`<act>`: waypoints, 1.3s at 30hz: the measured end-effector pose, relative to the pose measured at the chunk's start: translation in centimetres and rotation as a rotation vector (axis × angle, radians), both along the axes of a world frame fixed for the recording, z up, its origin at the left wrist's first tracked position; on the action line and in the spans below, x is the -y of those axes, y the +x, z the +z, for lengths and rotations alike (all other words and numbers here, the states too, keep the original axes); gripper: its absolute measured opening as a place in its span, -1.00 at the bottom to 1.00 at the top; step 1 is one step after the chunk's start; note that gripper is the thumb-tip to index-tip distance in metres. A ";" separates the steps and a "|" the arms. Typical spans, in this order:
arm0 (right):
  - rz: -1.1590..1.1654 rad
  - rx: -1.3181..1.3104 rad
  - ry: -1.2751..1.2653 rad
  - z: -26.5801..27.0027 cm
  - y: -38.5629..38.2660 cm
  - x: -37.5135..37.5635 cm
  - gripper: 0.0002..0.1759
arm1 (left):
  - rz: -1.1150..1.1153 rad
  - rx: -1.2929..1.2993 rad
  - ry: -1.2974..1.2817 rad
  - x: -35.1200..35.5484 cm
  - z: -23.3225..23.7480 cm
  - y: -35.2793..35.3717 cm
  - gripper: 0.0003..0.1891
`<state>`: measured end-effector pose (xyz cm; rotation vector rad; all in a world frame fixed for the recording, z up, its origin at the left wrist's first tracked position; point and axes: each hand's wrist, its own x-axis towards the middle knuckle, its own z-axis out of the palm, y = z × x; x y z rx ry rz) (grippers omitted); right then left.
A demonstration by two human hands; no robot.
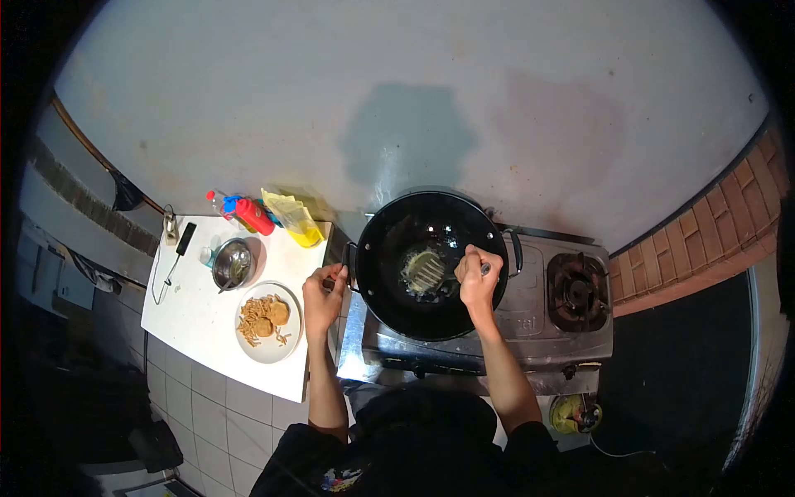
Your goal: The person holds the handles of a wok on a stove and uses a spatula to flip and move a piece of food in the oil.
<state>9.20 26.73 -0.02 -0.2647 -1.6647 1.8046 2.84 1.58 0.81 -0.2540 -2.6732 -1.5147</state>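
Note:
A large black wok [389, 306] stands on the left part of the gas stove. My right hand [478, 279] is closed around the handle of a slotted spatula [429, 269], whose head lies in bubbling oil at the wok's middle, over something pale green. At the wok's left side my left hand [325, 298] is closed by the loop handle [351, 267], its fingers touching it or very near. A white plate [269, 354] with fries and round browned pieces [277, 311] rests on the white table left of that hand.
On the white table [190, 311] are a metal bowl [234, 263], a red bottle [254, 216], a yellow packet [294, 219] and a black-handled tool [186, 238]. A second burner [577, 291] is at the right. Behind the stove rises a grey wall.

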 end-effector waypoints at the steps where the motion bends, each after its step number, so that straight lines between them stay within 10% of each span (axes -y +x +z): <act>1: 0.004 -0.007 0.004 0.2 0.2 0.3 -0.58 | 0.012 0.014 -0.003 0.0 0.0 0.1 -0.71; 11: -0.209 -0.230 -0.364 2.0 2.3 0.9 -0.59 | 0.039 -0.064 0.024 -0.3 0.0 0.7 -0.73; 39: -0.325 -0.199 -0.189 1.6 1.6 2.6 -0.57 | -0.099 -0.066 0.161 1.6 -0.9 0.7 -0.79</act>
